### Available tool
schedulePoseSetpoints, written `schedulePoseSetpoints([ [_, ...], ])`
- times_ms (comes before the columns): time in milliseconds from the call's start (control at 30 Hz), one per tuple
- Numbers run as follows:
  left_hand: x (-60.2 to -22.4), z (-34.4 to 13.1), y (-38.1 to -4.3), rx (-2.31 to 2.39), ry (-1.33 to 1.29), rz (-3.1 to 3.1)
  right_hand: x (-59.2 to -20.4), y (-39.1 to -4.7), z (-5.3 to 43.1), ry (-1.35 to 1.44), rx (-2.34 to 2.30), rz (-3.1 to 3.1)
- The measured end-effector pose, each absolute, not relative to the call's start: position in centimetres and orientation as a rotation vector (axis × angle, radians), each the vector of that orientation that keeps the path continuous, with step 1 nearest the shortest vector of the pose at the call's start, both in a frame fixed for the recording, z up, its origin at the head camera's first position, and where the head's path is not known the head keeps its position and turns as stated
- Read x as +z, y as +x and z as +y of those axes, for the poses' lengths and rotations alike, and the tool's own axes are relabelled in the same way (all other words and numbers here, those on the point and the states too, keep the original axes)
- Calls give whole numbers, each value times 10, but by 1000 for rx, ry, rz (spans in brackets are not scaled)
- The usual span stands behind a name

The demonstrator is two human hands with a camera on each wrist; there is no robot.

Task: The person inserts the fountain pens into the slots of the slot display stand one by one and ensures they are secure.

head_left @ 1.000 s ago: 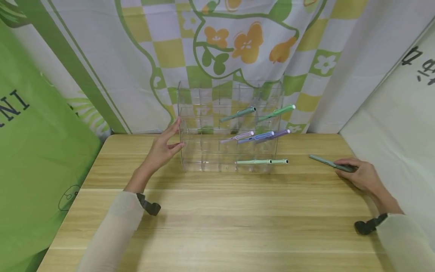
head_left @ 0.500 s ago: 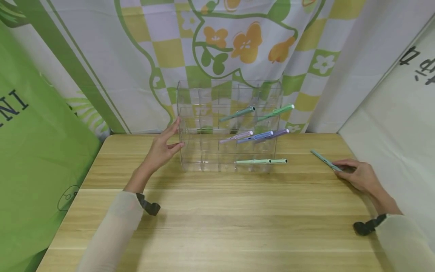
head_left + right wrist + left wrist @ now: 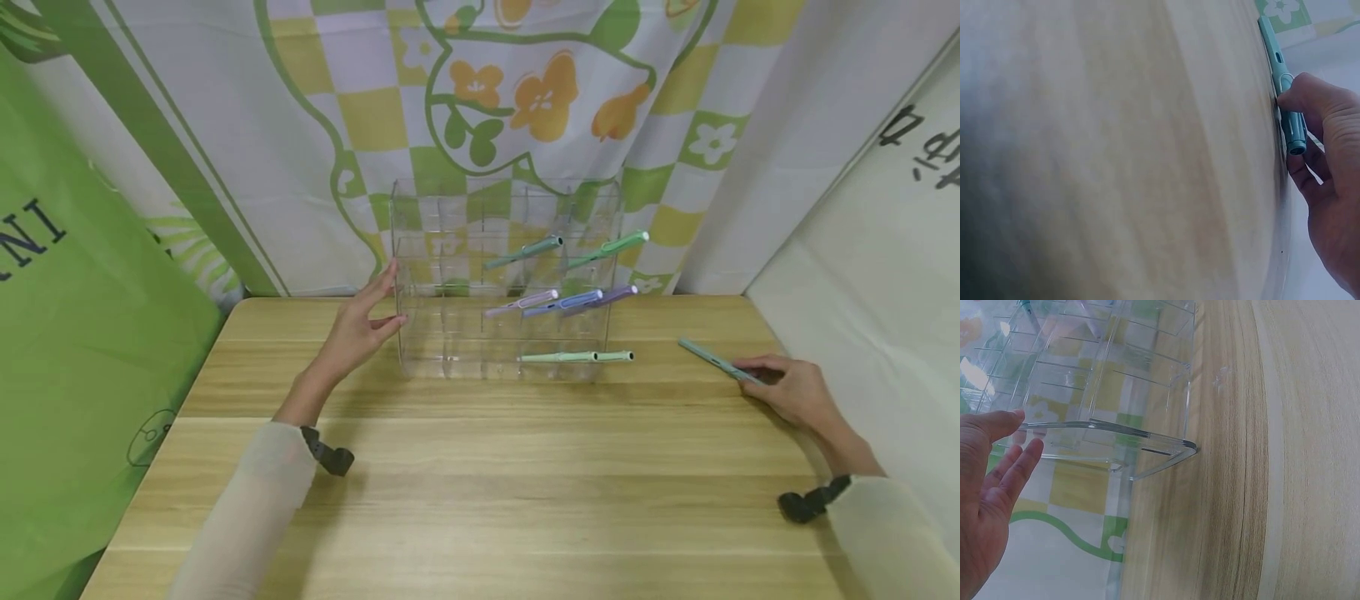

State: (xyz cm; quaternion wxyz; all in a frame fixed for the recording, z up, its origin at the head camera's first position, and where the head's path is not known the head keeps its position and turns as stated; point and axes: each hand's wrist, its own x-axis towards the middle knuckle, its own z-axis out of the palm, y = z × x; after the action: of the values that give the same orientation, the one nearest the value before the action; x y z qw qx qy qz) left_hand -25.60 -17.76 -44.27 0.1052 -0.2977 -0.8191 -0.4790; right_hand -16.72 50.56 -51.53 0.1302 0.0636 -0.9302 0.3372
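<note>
A clear acrylic pen rack (image 3: 465, 337) with rows of compartments stands at the back of the table. At its left side my left hand (image 3: 358, 329) holds the side panel (image 3: 1110, 428), thumb at the front edge and fingers at the outer face. Over on the right, my right hand (image 3: 791, 390) pinches a teal pen (image 3: 708, 357) low over the table. The right wrist view shows my thumb across the pen (image 3: 1285, 87) near its clip, its far end pointing away from my palm. Part of the barrel is covered by my fingers.
The rack carries a dark teal pen (image 3: 528, 250), a green pen (image 3: 615, 246), a pink pen (image 3: 525, 302), a blue pen (image 3: 566, 302), a purple pen (image 3: 618, 293) and pale green pens (image 3: 562, 357). Behind hangs a patterned curtain (image 3: 375, 117); a white panel (image 3: 862, 267) borders the right.
The teal pen has shifted and turned a little in my right hand; its far end swung toward the back, then partly returned. My left hand and the rack stay put.
</note>
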Motion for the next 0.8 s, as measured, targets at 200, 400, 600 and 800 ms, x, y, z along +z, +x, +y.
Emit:
schedulePoseSetpoints([
  [200,-444,-178,-256,-1415,-867,-2417,-513,-164,504,144,1053,-2696],
  [400,-443,-178,-256,-1409,-866,-2425,-510,-161,502,126,1106,-2679],
  [600,-442,-177,-255,-1418,-862,-2425,-507,-158,500,123,1176,-2661],
  [800,-442,-177,-256,-1425,-863,-2423,-505,-157,499,161,1182,-2624],
])
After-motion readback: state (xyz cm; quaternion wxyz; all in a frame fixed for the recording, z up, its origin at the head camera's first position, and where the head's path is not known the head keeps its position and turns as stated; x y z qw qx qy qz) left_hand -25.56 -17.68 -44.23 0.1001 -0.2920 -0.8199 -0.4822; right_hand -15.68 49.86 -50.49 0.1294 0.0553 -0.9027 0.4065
